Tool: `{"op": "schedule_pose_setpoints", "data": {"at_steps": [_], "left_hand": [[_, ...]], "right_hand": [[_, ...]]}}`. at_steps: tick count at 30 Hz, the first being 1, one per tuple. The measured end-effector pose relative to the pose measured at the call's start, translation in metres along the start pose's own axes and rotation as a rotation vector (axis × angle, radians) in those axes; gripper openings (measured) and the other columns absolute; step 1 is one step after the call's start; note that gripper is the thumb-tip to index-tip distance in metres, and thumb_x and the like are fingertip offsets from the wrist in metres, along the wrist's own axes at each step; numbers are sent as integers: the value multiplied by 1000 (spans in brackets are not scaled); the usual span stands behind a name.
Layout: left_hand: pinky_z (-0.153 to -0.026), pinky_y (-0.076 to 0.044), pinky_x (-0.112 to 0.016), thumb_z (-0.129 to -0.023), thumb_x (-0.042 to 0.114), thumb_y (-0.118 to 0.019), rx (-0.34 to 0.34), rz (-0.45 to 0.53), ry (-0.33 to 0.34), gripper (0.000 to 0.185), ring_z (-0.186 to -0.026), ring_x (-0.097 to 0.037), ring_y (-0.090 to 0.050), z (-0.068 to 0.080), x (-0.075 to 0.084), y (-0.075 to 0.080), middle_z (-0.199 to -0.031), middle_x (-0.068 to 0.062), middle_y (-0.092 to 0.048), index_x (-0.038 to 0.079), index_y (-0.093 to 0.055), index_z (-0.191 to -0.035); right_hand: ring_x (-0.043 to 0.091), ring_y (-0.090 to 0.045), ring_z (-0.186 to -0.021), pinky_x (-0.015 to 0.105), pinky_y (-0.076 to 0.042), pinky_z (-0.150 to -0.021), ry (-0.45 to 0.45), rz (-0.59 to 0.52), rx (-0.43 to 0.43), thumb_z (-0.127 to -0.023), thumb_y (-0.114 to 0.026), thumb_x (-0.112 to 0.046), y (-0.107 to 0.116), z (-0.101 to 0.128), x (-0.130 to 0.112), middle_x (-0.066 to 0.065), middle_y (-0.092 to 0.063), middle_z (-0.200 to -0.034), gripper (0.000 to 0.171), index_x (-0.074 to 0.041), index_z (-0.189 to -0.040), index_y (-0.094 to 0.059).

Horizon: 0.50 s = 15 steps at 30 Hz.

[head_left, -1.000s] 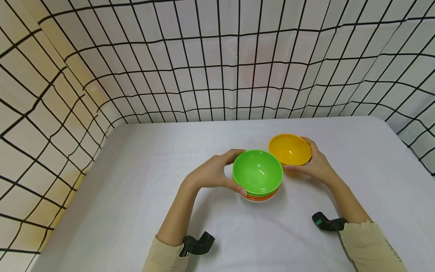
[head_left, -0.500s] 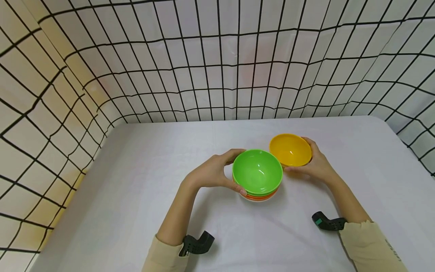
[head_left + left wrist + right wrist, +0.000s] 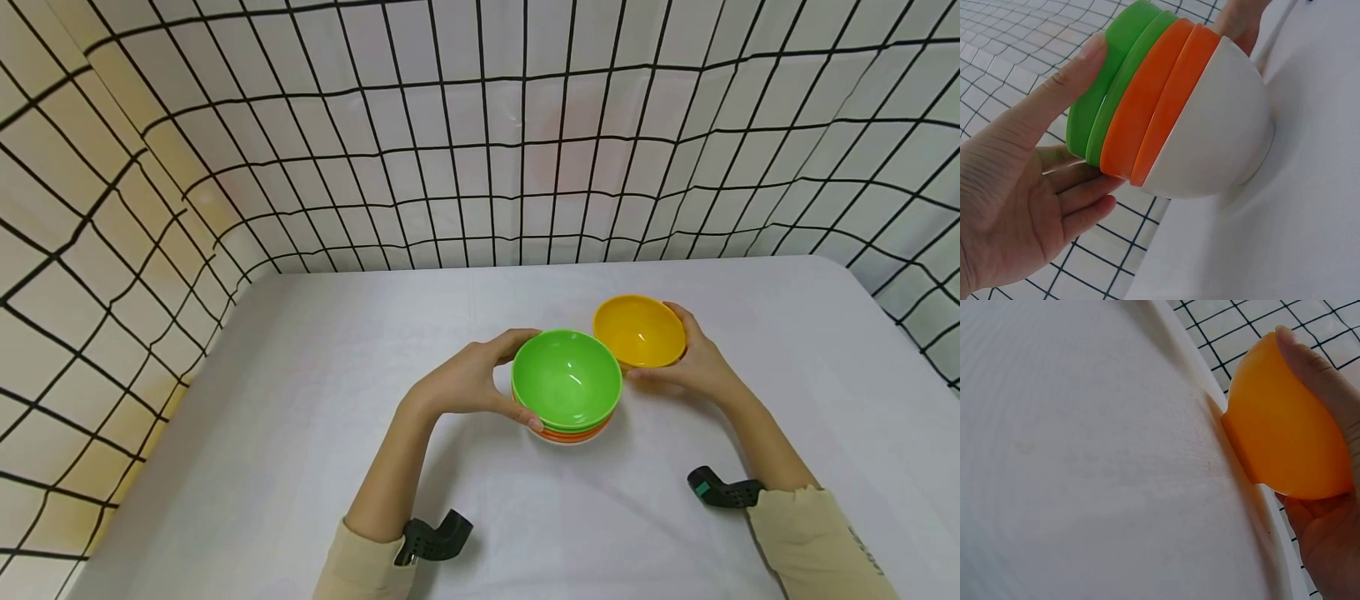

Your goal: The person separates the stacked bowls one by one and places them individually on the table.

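Head view: we hold bowls on the bench (image 3: 315, 400)
Left hand (image 3: 465, 382) clasps the bowl stack (image 3: 567, 392); right hand (image 3: 693, 360) grips the yellow bowl (image 3: 639, 330) just right.

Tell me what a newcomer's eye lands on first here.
First the bright green bowl topping a nested stack of green, orange and white bowls at the middle of the white table, gripped by the left hand. Just right of it, the right hand holds a yellow bowl. Behind stands a black-gridded backdrop.

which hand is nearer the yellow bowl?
Right. The right hand grips the yellow bowl from its far side; the left hand holds the stack of bowls beside it.
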<state>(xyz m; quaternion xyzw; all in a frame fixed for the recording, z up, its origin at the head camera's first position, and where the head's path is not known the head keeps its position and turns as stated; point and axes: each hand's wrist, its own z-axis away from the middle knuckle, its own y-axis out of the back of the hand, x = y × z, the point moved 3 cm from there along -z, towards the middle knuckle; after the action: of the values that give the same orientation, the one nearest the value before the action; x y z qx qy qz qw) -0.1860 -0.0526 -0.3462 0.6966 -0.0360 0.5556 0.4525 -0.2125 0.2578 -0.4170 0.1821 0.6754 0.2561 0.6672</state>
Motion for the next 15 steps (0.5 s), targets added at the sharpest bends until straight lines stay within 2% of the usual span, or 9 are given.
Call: {"op": "schedule_pose_setpoints", "data": {"at_steps": [7,15], "left_hand": [[-106,-34,-34,-53,49,-85,2,-9,2,99,-128,-7,-40,-1,-1,0,-133,19,-46,30,-37,-137],[-106,-35,-34,-54,49,-85,3,-15,-7,100,-128,-7,-40,0,-1,-1,-134,17,-46,27,-36,-138]], "right_hand": [[47,-24,-130,66,-23,-101,-12,39,-27,-67,-83,-32,0,0,-1,25,-17,-149,120,-8,-148,3],[48,-19,-133,65,-22,-102,-27,120,-125,-69,-80,-39,13,6,-8,26,-8,-151,124,-14,-147,12]]}}
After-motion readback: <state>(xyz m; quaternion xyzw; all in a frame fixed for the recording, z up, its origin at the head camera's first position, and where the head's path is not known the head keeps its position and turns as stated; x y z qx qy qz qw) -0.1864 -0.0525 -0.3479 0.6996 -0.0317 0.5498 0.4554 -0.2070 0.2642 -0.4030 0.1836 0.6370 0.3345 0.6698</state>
